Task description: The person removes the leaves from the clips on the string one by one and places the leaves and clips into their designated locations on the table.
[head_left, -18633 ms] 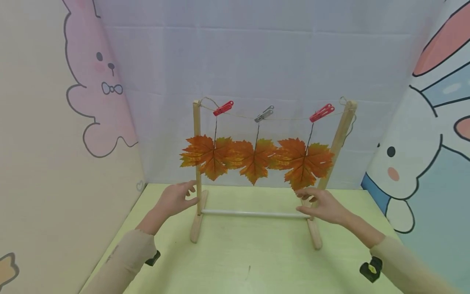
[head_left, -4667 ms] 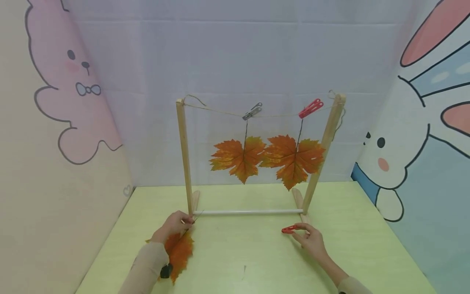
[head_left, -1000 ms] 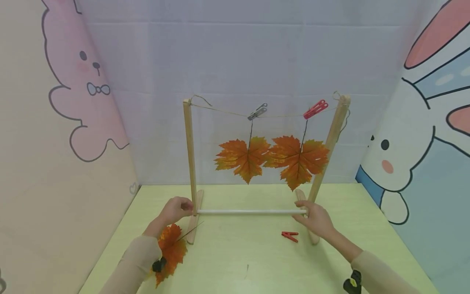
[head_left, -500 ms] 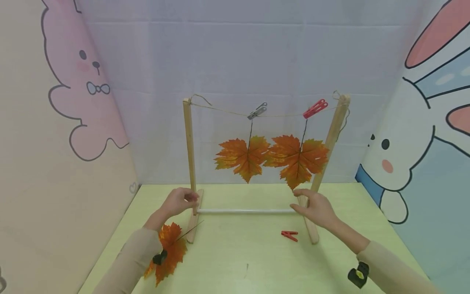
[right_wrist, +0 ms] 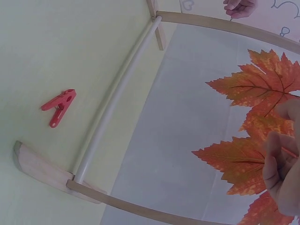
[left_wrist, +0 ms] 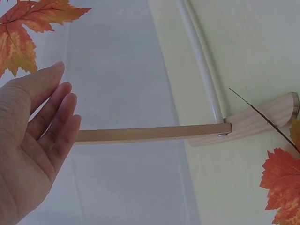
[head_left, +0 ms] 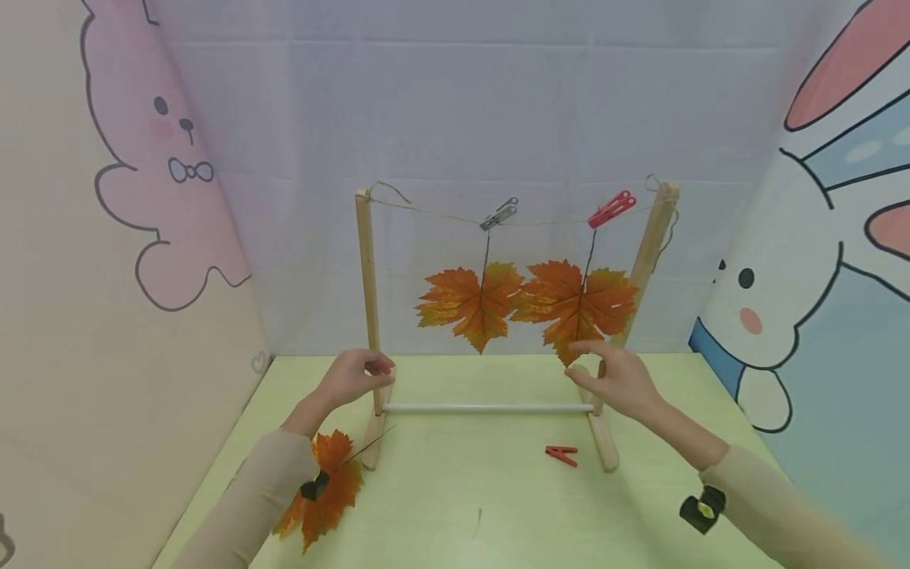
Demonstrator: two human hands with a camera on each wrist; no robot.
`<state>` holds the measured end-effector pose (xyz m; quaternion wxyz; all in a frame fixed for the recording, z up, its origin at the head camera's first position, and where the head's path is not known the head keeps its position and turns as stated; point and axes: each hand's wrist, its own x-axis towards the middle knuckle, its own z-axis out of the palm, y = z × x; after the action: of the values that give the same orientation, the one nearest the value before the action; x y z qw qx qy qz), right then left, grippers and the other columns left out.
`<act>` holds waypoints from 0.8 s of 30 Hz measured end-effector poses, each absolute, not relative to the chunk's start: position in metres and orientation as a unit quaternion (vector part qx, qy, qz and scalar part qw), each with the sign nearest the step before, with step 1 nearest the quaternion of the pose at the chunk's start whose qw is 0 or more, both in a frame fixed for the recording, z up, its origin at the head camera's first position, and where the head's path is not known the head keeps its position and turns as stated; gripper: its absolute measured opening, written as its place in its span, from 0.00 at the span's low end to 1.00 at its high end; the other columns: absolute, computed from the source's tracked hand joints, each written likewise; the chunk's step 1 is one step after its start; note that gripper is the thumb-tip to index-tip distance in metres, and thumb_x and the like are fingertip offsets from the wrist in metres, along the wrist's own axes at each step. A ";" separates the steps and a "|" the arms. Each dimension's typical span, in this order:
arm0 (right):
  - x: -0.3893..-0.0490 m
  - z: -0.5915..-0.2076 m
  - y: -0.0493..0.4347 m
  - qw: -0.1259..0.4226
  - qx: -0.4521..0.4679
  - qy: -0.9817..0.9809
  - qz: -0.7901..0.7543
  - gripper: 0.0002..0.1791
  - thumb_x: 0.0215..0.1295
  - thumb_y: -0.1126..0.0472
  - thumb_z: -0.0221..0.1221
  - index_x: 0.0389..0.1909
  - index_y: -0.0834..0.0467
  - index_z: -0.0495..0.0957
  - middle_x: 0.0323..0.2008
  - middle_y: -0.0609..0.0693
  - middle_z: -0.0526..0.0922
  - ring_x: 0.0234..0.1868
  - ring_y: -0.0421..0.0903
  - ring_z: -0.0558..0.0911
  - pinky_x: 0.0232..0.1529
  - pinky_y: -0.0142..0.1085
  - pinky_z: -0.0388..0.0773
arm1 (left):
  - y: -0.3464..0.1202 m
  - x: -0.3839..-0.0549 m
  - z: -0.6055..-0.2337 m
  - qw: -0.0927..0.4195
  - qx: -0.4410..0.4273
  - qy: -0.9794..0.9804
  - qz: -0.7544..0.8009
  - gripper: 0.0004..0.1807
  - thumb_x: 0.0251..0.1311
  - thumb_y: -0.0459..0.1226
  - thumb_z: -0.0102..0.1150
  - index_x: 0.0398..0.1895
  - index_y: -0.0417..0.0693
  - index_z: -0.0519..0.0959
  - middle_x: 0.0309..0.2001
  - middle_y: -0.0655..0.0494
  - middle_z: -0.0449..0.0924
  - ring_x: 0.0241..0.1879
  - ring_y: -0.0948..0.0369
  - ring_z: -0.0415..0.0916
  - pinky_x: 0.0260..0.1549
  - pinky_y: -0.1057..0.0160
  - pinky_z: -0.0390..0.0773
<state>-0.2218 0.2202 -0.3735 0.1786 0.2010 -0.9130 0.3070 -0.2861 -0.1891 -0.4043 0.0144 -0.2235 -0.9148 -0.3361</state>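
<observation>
My left hand [head_left: 353, 375] is raised beside the left post of the wooden stand [head_left: 368, 292], holding nothing, its fingers loosely bent. My right hand [head_left: 620, 381], also holding nothing, overlaps the lower tip of the right hanging maple leaf [head_left: 576, 300] in the head view. A second maple leaf [head_left: 472, 304] hangs to its left. Their stems are held on the string by a red clothespin [head_left: 611, 210] and a grey clothespin [head_left: 499, 213]. Another maple leaf [head_left: 334, 494] lies on the table, partly hidden by my left sleeve. A loose red clothespin [right_wrist: 60, 107] lies in front of the stand.
A white rod [head_left: 483, 408] joins the stand's two wooden feet low over the pale yellow table [head_left: 441, 490]. A thin string [head_left: 434, 213] spans the post tops. White cloth [head_left: 441, 118] hangs behind, with cartoon-printed walls at both sides.
The leftmost leaf and its red clothespin came off the string, were held in my left and right hands, then laid on the table. Lately both empty hands have risen from the stand's base.
</observation>
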 end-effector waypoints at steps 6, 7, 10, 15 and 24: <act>-0.229 -0.364 0.219 0.191 0.223 -0.910 0.292 0.17 0.52 0.63 0.64 0.44 0.64 0.78 0.39 0.57 0.82 0.13 0.32 0.62 0.13 0.29 0.62 | -0.180 -0.286 -0.394 0.004 -0.216 -0.915 -0.341 0.09 0.51 0.36 0.63 0.35 0.42 0.82 0.29 0.57 0.80 0.31 0.62 0.75 0.29 0.64 0.74; -0.230 -0.362 0.219 0.194 0.225 -0.909 0.291 0.17 0.52 0.63 0.64 0.44 0.64 0.78 0.39 0.57 0.82 0.13 0.32 0.62 0.14 0.29 0.62 | -0.178 -0.286 -0.392 0.005 -0.216 -0.915 -0.340 0.09 0.52 0.36 0.63 0.35 0.43 0.82 0.29 0.57 0.80 0.31 0.62 0.76 0.29 0.64 0.74; -0.234 -0.355 0.218 0.202 0.230 -0.907 0.290 0.17 0.51 0.63 0.65 0.43 0.65 0.78 0.38 0.57 0.82 0.13 0.32 0.62 0.14 0.29 0.62 | -0.174 -0.289 -0.387 0.015 -0.219 -0.915 -0.338 0.09 0.52 0.37 0.63 0.35 0.44 0.82 0.30 0.57 0.80 0.32 0.61 0.76 0.30 0.63 0.75; -0.241 -0.346 0.217 0.218 0.241 -0.903 0.280 0.16 0.52 0.63 0.64 0.43 0.64 0.78 0.37 0.56 0.82 0.15 0.35 0.64 0.16 0.30 0.63 | -0.169 -0.295 -0.378 0.035 -0.227 -0.911 -0.341 0.11 0.53 0.37 0.62 0.39 0.43 0.81 0.32 0.55 0.81 0.33 0.59 0.77 0.31 0.61 0.75; -0.255 -0.326 0.206 0.250 0.274 -0.889 0.270 0.16 0.51 0.64 0.65 0.43 0.63 0.79 0.25 0.50 0.79 0.16 0.38 0.65 0.17 0.30 0.63 | -0.160 -0.305 -0.360 0.078 -0.211 -0.909 -0.351 0.15 0.53 0.37 0.62 0.44 0.43 0.79 0.34 0.52 0.81 0.33 0.58 0.78 0.31 0.60 0.76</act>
<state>-0.2546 0.2057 -0.3262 0.2499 0.2743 -0.8885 0.2699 -0.3053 -0.1604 -0.3597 0.0778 -0.2114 -0.9089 -0.3510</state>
